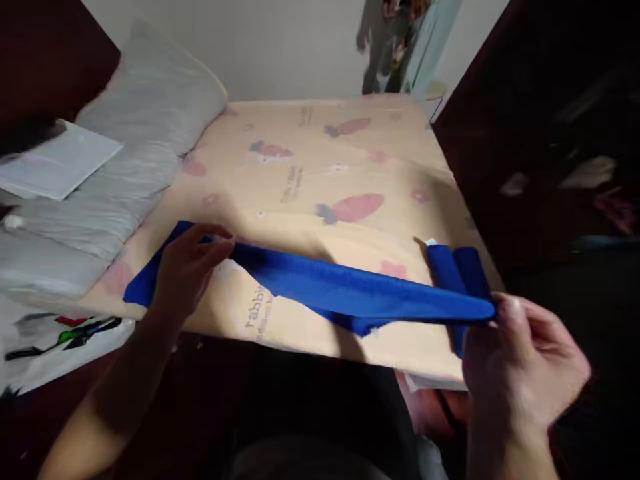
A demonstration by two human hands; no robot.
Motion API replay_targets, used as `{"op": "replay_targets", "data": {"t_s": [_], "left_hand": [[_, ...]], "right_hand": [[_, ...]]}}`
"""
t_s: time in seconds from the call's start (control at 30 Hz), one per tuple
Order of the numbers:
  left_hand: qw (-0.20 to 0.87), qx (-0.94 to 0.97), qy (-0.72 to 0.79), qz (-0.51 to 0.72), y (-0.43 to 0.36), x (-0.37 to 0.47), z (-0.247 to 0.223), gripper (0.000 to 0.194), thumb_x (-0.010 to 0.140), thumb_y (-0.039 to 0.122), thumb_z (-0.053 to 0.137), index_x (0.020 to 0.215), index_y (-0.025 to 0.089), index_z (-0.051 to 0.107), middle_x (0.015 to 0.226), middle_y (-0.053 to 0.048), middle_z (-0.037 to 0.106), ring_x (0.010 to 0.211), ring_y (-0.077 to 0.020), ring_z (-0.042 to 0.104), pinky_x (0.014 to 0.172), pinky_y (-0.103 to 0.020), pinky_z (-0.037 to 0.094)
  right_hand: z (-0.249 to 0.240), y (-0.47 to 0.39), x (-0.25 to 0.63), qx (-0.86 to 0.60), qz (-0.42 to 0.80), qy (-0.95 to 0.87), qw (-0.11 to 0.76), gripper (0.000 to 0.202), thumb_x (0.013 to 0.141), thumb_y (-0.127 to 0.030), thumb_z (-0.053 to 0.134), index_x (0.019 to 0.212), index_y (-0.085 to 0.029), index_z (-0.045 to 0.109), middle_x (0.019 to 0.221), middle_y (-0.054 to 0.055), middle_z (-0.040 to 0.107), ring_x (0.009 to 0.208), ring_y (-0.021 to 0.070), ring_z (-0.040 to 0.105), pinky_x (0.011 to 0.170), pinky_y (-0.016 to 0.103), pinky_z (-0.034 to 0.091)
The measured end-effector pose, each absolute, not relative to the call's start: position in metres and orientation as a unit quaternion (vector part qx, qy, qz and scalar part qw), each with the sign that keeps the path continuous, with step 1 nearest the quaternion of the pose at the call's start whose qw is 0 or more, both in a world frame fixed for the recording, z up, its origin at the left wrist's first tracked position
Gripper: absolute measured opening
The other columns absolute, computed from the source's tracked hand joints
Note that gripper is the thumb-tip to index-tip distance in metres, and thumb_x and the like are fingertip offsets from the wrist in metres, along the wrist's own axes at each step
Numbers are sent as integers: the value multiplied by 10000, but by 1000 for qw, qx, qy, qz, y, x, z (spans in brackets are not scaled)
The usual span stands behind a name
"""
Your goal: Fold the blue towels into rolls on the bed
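Observation:
A long blue cloth (350, 287) stretches between my two hands above the near part of a bed with a peach, carrot-patterned sheet (300, 233). My left hand (193, 263) pinches its upper edge near the left end, with more blue fabric spread on the sheet behind and left of the hand. Closed on the cloth's pointed right end is my right hand (520, 353), at the bed's right near corner. Two blue rolled bundles (445, 267) lie side by side just behind the right end, partly hidden by the cloth.
Grey bedding (150, 113) is heaped along the left, with a flat white board (60, 160) on it. A white bag (65, 353) is at lower left. Clothes (395, 47) hang by the far wall. Dark furniture and scattered items stand at right.

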State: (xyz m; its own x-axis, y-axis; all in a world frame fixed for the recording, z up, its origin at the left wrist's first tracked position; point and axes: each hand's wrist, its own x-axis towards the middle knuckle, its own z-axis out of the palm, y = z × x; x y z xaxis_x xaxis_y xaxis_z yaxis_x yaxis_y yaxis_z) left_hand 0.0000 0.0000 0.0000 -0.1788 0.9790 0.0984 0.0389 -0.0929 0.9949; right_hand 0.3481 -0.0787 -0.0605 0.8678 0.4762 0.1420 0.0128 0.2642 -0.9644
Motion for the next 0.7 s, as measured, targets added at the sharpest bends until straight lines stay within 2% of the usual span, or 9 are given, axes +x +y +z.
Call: {"op": "replay_targets", "data": {"t_s": [0.1,0.17,0.3,0.4,0.53,0.7], "left_hand": [[428,473,553,535,-24,-12,4,177,627,291,854,745,194,766,469,57,578,371,-3,407,356,-79,282],[431,474,567,517,-36,-17,6,178,632,270,846,785,210,777,487,52,603,353,-9,397,331,-91,258],[392,500,589,500,-45,-22,5,283,566,198,862,835,253,793,647,31,718,464,-62,563,374,-118,382],[311,524,621,493,-48,-24,4,268,572,249,875,830,273,806,677,39,732,603,-120,672,424,-143,467],[217,561,631,489,-51,-25,2,218,653,330,860,866,332,812,706,76,744,680,-132,707,575,-186,563],[96,655,591,461,-46,-26,1,77,791,362,771,859,359,805,735,109,747,646,-86,670,600,-169,522]], "right_hand": [[-49,-83,355,-584,222,-263,735,439,478,-480,962,786,-216,792,694,13,700,569,89,581,569,217,518],[-43,-83,358,-577,248,-299,719,466,467,-423,973,847,-219,797,707,14,708,586,107,609,596,241,552],[-38,-81,361,-591,205,-356,694,428,482,-337,972,855,-223,797,769,31,735,655,157,668,668,307,606],[-38,-82,365,-605,168,-385,676,392,545,-339,954,886,-227,796,854,49,753,723,187,696,749,349,610],[-38,-89,372,-636,147,-417,632,331,624,-369,921,906,-257,789,858,41,745,735,222,695,750,401,587],[-33,-98,375,-650,130,-454,595,238,676,-393,888,854,-283,776,784,34,713,669,228,650,657,401,515]]}}
